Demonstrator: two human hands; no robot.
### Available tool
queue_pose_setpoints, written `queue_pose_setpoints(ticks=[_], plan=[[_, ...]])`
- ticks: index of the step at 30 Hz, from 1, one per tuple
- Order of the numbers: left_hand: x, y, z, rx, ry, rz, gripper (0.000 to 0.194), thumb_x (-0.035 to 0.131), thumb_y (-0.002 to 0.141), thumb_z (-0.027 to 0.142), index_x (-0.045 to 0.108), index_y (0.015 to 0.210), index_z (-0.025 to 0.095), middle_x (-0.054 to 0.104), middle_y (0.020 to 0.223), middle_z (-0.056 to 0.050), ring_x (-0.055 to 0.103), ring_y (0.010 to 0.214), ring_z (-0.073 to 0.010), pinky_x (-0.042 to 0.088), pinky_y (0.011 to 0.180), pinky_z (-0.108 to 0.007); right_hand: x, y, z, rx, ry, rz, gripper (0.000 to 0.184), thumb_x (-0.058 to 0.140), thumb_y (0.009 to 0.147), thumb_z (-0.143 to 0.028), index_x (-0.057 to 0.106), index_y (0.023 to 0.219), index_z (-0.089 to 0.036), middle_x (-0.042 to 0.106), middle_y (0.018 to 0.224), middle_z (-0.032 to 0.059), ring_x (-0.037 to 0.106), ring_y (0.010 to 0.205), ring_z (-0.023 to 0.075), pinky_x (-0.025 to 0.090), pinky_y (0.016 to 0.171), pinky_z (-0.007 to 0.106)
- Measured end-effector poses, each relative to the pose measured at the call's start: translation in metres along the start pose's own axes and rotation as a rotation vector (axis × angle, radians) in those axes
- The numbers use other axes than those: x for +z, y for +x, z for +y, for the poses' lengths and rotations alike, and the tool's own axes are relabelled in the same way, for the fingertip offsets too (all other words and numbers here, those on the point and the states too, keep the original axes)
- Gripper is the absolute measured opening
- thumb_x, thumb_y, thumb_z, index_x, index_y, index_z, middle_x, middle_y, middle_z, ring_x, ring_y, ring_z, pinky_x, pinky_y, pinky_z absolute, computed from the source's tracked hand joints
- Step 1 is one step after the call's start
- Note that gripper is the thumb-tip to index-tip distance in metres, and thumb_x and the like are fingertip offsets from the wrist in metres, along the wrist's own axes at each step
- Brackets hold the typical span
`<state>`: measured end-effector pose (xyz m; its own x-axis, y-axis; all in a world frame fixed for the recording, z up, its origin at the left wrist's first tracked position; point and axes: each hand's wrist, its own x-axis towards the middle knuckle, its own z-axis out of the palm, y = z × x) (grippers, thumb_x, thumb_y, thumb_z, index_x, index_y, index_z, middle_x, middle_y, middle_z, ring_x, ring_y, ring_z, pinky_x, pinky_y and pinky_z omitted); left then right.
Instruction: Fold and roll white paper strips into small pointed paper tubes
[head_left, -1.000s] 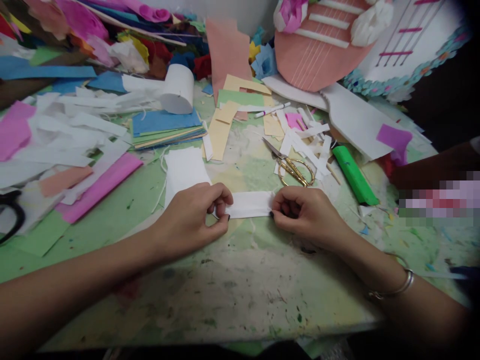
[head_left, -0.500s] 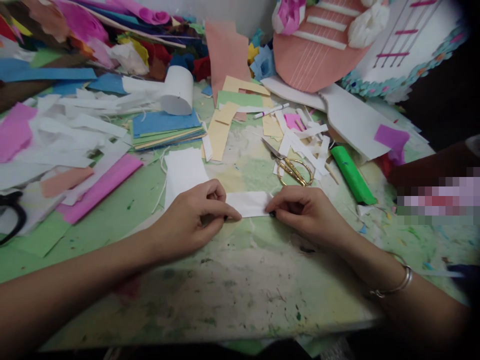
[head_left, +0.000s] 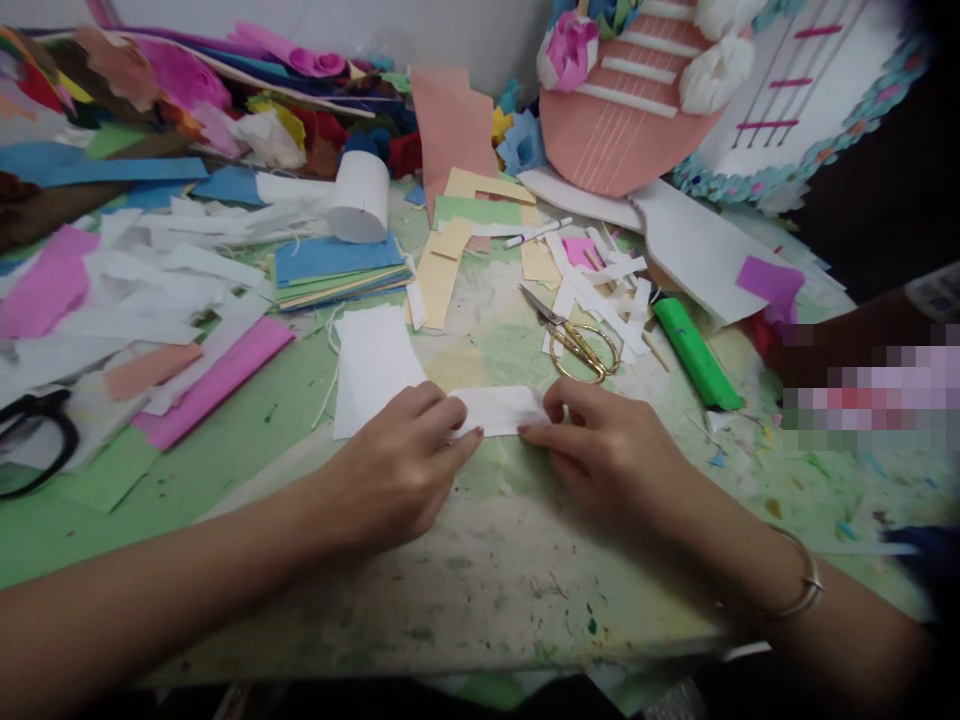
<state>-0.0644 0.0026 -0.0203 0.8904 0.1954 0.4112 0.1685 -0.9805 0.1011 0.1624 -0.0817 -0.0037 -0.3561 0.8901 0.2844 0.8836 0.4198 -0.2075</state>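
A white paper strip (head_left: 499, 410), seemingly folded, lies flat on the table between my two hands. My left hand (head_left: 409, 460) has its fingers curled at the strip's left end, the index fingertip pressing the lower edge. At the right end, my right hand (head_left: 600, 440) grips the paper, its index fingertip on the lower right corner and its thumb partly hidden. A stack of white paper sheets (head_left: 375, 360) sits just beyond my left hand. Gold-handled scissors (head_left: 581, 345) rest a little beyond my right hand.
Blue, green and cream paper (head_left: 337, 260) is stacked behind the white sheets, near a white paper roll (head_left: 364, 200). White scraps (head_left: 172, 260) cover the left side. A green roll (head_left: 697, 355) lies at right. Paper guitar shapes (head_left: 622, 130) stand behind. Another person's arm (head_left: 847, 345) shows at right.
My right index fingertip has slid left along the strip's lower edge. My left fingers have curled over more. The whole view has shifted slightly.
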Motion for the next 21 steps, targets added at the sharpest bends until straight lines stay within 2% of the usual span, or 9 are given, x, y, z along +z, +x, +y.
queue_pose_setpoints(ticks=[2,4,8,11,16,21], plan=[[0.0,0.001,0.012,0.078,0.182,-0.004,0.026,0.046,0.088,0.006,0.071,0.09,0.004,0.063,0.089,-0.015,0.052,0.085,-0.0246,0.049,0.073,-0.038,-0.002,0.001,-0.009,-0.104,-0.147,-0.001,0.025,0.049,0.088,-0.009,0.073,0.082,-0.011,0.062,0.084,0.0111,0.051,0.071,0.0193,0.036,0.052,0.03],[-0.001,0.0,0.025,0.094,0.332,-0.004,0.028,0.043,0.086,0.003,0.072,0.089,0.004,0.067,0.099,-0.016,0.055,0.089,-0.0265,0.049,0.073,-0.039,-0.003,0.001,-0.018,-0.195,-0.223,-0.03,0.024,0.049,0.088,-0.006,0.07,0.076,-0.009,0.063,0.083,0.0125,0.052,0.073,0.0213,0.039,0.052,0.032],[-0.001,-0.002,0.043,0.025,0.484,-0.078,0.034,0.042,0.085,0.004,0.069,0.104,0.0,0.068,0.109,-0.019,0.058,0.099,-0.0298,0.048,0.081,-0.041,0.001,-0.004,-0.032,-0.2,-0.303,-0.044,0.019,0.053,0.084,-0.004,0.067,0.073,-0.009,0.065,0.084,0.0134,0.055,0.073,0.0233,0.044,0.05,0.032],[0.0,-0.004,0.048,0.005,0.527,-0.095,0.037,0.041,0.084,0.004,0.066,0.111,-0.003,0.07,0.109,-0.019,0.061,0.1,-0.0292,0.047,0.084,-0.04,0.006,-0.009,-0.038,-0.146,-0.373,-0.028,0.017,0.053,0.082,-0.002,0.07,0.084,-0.004,0.067,0.088,0.0156,0.058,0.074,0.0246,0.045,0.046,0.031],[0.002,-0.005,0.048,-0.003,0.528,-0.112,0.041,0.039,0.083,0.005,0.064,0.114,-0.003,0.07,0.112,-0.018,0.061,0.104,-0.0291,0.045,0.088,-0.04,0.01,-0.011,-0.043,-0.106,-0.43,-0.049,0.039,0.048,0.085,-0.005,0.061,0.121,0.001,0.066,0.087,0.0132,0.059,0.073,0.0238,0.048,0.045,0.03],[0.001,-0.005,0.045,-0.027,0.459,-0.128,0.042,0.036,0.086,0.004,0.062,0.119,-0.001,0.069,0.114,-0.015,0.06,0.107,-0.0291,0.045,0.088,-0.041,0.01,-0.01,-0.047,-0.087,-0.46,-0.086,0.043,0.049,0.082,-0.003,0.061,0.123,0.002,0.068,0.097,0.0158,0.061,0.079,0.0245,0.053,0.047,0.03]])
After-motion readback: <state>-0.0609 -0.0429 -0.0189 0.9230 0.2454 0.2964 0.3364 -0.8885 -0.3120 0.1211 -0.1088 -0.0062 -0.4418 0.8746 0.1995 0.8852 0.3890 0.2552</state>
